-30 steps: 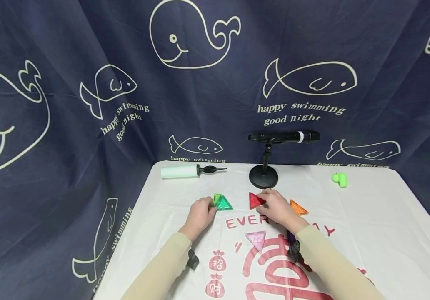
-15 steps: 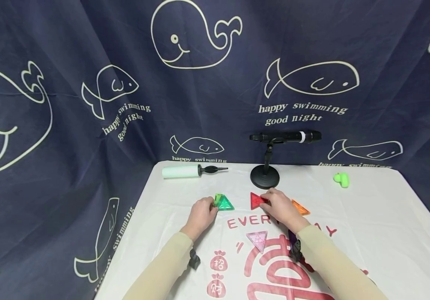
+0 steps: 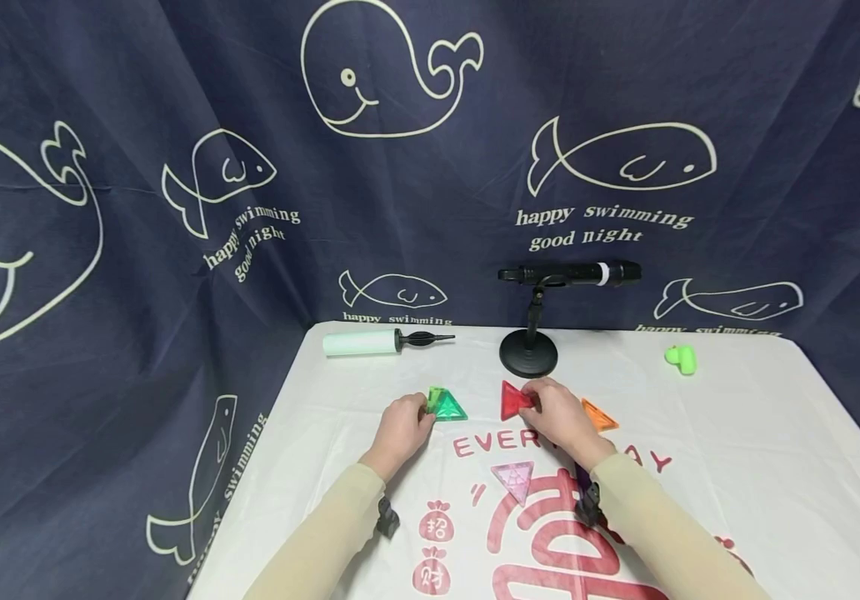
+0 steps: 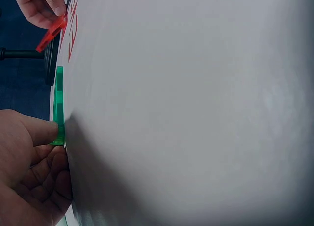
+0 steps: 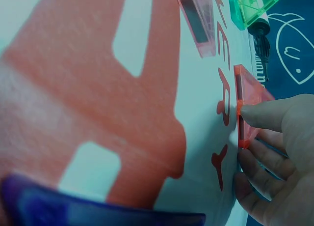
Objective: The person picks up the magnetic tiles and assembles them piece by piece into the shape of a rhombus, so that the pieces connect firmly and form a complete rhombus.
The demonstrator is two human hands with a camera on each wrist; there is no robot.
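Note:
At the left, my left hand [image 3: 402, 429] pinches a light green triangular magnetic tile [image 3: 436, 395] at its edge. That tile stands tilted against a darker green triangular tile [image 3: 448, 407], which lies on the table. Farther right, my right hand [image 3: 556, 414] pinches a red triangular magnetic tile [image 3: 512, 401] between thumb and fingers. The red tile [image 4: 52, 33] is tilted in the left wrist view, one corner pointing away from the hand. A gap separates it from the green pair. My right fingertips cover part of the red tile [image 5: 251, 88] in the right wrist view.
A pink triangular tile [image 3: 514, 480] lies nearer me, an orange one [image 3: 598, 415] beyond the right hand. A purple-blue piece [image 5: 98, 206] lies below the right wrist. Behind stand a microphone on its stand [image 3: 528, 354], a hand pump [image 3: 361, 342] and a small green toy [image 3: 681, 359].
The red tile has tilted slightly in my right hand, its upper corner rising a little. My left hand has stayed at the green tiles.

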